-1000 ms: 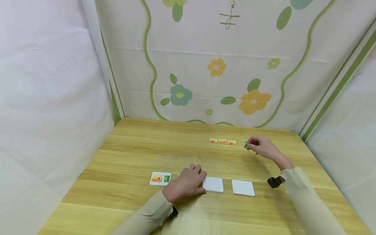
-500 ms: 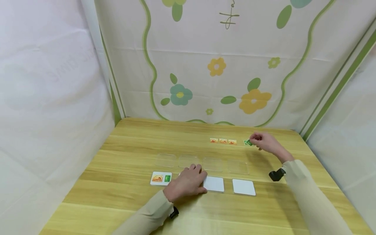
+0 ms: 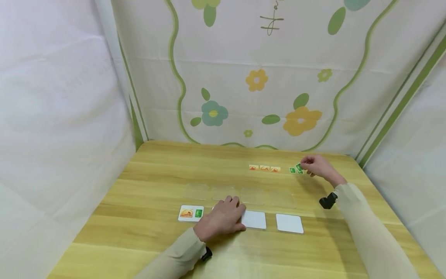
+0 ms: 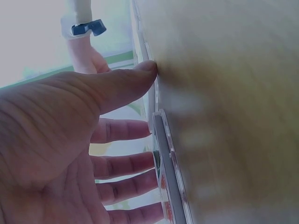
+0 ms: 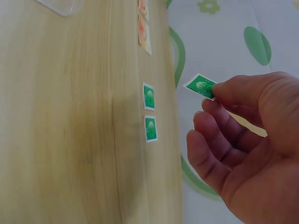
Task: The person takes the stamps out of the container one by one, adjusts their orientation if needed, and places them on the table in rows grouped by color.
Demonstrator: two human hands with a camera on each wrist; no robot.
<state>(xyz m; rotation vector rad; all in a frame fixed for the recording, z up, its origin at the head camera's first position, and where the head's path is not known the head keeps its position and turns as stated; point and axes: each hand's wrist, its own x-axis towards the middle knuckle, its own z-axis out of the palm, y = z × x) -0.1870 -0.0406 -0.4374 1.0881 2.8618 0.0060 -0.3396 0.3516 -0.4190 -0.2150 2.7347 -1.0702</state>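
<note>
My right hand (image 3: 318, 166) pinches a green stamp (image 5: 200, 85) between thumb and finger, raised above the table at the back right. Two more green stamps (image 5: 149, 112) lie side by side on the wood below it. My left hand (image 3: 221, 217) rests over a white card in the front row, mostly hiding it, with fingers outstretched and thumb low on the near side. To its left lies a white card (image 3: 182, 214) bearing one orange and one green stamp. To its right are two blank white cards (image 3: 253, 219).
Three orange stamps (image 3: 265, 168) lie in a row near the back of the wooden table (image 3: 139, 240). Several clear plastic covers (image 3: 196, 192) line up behind the cards. A flower-printed cloth (image 3: 230, 89) hangs behind the table, with pale cloth at both sides.
My right hand has moved back and to the right with the pinched green stamp, exposing more of the two green stamps beneath. The left hand has stayed in place.
</note>
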